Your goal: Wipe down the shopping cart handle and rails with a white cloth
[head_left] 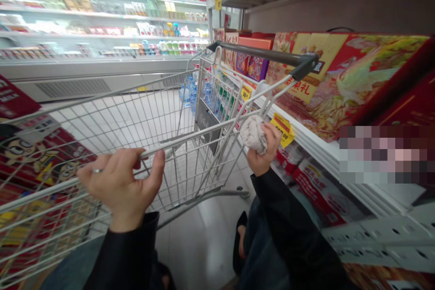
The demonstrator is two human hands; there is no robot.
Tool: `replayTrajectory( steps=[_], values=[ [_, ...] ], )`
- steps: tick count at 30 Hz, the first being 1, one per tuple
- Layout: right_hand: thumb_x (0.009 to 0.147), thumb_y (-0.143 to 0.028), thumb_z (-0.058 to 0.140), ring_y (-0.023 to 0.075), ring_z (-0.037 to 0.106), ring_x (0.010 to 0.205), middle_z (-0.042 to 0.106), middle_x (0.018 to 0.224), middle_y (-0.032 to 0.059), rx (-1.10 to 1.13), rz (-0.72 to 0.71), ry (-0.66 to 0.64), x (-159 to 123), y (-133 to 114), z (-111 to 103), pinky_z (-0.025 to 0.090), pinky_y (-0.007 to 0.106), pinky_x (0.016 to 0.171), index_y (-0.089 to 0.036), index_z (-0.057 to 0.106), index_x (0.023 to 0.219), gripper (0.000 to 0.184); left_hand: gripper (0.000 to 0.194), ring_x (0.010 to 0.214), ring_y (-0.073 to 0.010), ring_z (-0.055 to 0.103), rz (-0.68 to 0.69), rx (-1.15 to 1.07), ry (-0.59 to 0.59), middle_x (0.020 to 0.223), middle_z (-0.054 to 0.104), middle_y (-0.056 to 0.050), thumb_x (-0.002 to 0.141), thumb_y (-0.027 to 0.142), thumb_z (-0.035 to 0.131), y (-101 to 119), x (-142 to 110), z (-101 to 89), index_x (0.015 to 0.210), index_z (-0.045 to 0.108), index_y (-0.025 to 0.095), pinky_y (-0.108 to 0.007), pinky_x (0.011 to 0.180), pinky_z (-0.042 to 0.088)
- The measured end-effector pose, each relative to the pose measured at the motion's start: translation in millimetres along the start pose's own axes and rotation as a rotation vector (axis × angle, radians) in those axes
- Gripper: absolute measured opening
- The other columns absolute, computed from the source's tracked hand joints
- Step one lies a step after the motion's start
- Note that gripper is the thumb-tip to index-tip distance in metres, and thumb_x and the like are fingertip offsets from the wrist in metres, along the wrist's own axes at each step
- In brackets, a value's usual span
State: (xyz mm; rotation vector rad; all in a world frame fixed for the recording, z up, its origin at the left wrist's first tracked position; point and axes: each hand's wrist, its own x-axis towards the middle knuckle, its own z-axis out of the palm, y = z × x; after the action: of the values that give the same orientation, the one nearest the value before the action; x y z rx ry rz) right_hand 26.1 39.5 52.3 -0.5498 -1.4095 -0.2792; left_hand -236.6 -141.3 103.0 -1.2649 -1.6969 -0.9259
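Left hand [118, 183] is curled over the side rail of a shopping cart [190, 133], and right hand [262, 156] squeezes a crumpled grey cloth [254, 134] at about 1 o'clock. Bottled water [190, 93] sits toward the cart's far end, around 12 o'clock.

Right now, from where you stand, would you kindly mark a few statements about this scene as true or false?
1. The left hand grips the top rail of a wire shopping cart. True.
2. The right hand holds a water bottle. False: its fingers clutch a crumpled pale cloth.
3. A yellow price tag sits on the white shelf edge beside the right hand. True.
4. The refrigerated display case stands right of the cart. False: it is on the left; red gift boxes line the right.
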Motion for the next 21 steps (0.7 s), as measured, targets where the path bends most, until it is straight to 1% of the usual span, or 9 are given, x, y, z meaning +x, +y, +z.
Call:
replayTrajectory(
  steps=[2, 5, 8, 10, 11, 14, 16, 19, 21],
  values=[
    [0.090, -0.022, 0.051, 0.0272, 0.058, 0.117, 0.057, 0.127, 0.0118, 0.016, -0.014, -0.037, -22, 4, -1, 0.052, 0.052, 0.097, -0.025, 0.050, 0.136, 0.047, 0.032, 0.071, -0.0194, 0.045, -0.011, -0.002, -0.004, 0.064, 0.054, 0.002, 0.083, 0.057, 0.064, 0, 0, 1.0, 0.081, 0.056, 0.025, -0.040, 0.087, 0.024],
    [0.086, -0.020, 0.053, 0.0266, 0.057, 0.114, 0.057, 0.125, 0.0114, 0.030, -0.063, -0.099, -61, 7, -4, 0.053, 0.048, 0.094, -0.025, 0.050, 0.133, 0.047, 0.034, 0.070, -0.0185, 0.045, -0.033, -0.013, -0.004, 0.064, 0.054, 0.002, 0.082, 0.057, 0.064, 1, 1, 2.3, 0.078, 0.055, 0.025, -0.039, 0.087, 0.024],
    [0.083, -0.020, 0.053, 0.0275, 0.055, 0.113, 0.057, 0.127, 0.0116, 0.066, -0.112, -0.224, -100, 5, -7, 0.052, 0.047, 0.091, -0.025, 0.053, 0.129, 0.047, 0.034, 0.069, -0.0182, 0.045, -0.037, -0.024, -0.005, 0.063, 0.054, 0.002, 0.081, 0.056, 0.065, 2, 2, 2.4, 0.077, 0.055, 0.024, -0.039, 0.087, 0.024],
    [0.080, -0.017, 0.054, 0.0279, 0.053, 0.113, 0.057, 0.128, 0.0118, 0.131, -0.102, -0.309, -120, 1, -9, 0.052, 0.046, 0.090, -0.025, 0.054, 0.130, 0.051, 0.033, 0.070, -0.0187, 0.045, -0.029, -0.026, -0.005, 0.063, 0.055, 0.002, 0.081, 0.055, 0.065, 3, 2, 1.9, 0.078, 0.055, 0.025, -0.040, 0.087, 0.024],
    [0.078, -0.016, 0.054, 0.0282, 0.053, 0.113, 0.057, 0.127, 0.0120, 0.155, -0.088, -0.325, -127, -1, -9, 0.051, 0.047, 0.089, -0.025, 0.053, 0.131, 0.054, 0.032, 0.070, -0.0189, 0.046, -0.025, -0.024, -0.009, 0.064, 0.056, 0.002, 0.081, 0.055, 0.066, 3, 3, 1.6, 0.079, 0.056, 0.025, -0.040, 0.087, 0.024],
    [0.073, -0.013, 0.052, 0.0286, 0.053, 0.113, 0.056, 0.127, 0.0129, 0.176, -0.060, -0.319, -139, -5, -10, 0.051, 0.048, 0.089, -0.023, 0.048, 0.136, 0.064, 0.032, 0.071, -0.0193, 0.046, -0.027, -0.018, -0.014, 0.065, 0.057, 0.001, 0.081, 0.056, 0.066, 2, 2, 1.7, 0.080, 0.056, 0.025, -0.040, 0.086, 0.024],
    [0.072, -0.014, 0.052, 0.0282, 0.053, 0.113, 0.055, 0.127, 0.0131, 0.171, -0.067, -0.311, -140, -6, -10, 0.052, 0.048, 0.089, -0.023, 0.046, 0.138, 0.066, 0.033, 0.071, -0.0192, 0.045, -0.026, -0.014, -0.015, 0.065, 0.057, 0.001, 0.081, 0.056, 0.066, 2, 2, 2.1, 0.080, 0.056, 0.025, -0.040, 0.086, 0.024],
    [0.075, -0.016, 0.051, 0.0277, 0.055, 0.113, 0.055, 0.127, 0.0126, 0.155, -0.084, -0.324, -134, -3, -9, 0.053, 0.048, 0.089, -0.024, 0.047, 0.136, 0.062, 0.033, 0.071, -0.0186, 0.045, -0.031, -0.017, -0.016, 0.064, 0.055, 0.001, 0.082, 0.056, 0.065, 2, 2, 1.9, 0.079, 0.056, 0.025, -0.040, 0.087, 0.024],
    [0.079, -0.019, 0.051, 0.0275, 0.056, 0.114, 0.056, 0.128, 0.0127, 0.137, -0.119, -0.321, -124, 1, -8, 0.054, 0.048, 0.090, -0.025, 0.049, 0.134, 0.055, 0.033, 0.071, -0.0186, 0.044, -0.040, -0.019, -0.022, 0.065, 0.055, 0.001, 0.082, 0.056, 0.064, 2, 2, 1.4, 0.079, 0.056, 0.025, -0.040, 0.087, 0.024]
  ],
)
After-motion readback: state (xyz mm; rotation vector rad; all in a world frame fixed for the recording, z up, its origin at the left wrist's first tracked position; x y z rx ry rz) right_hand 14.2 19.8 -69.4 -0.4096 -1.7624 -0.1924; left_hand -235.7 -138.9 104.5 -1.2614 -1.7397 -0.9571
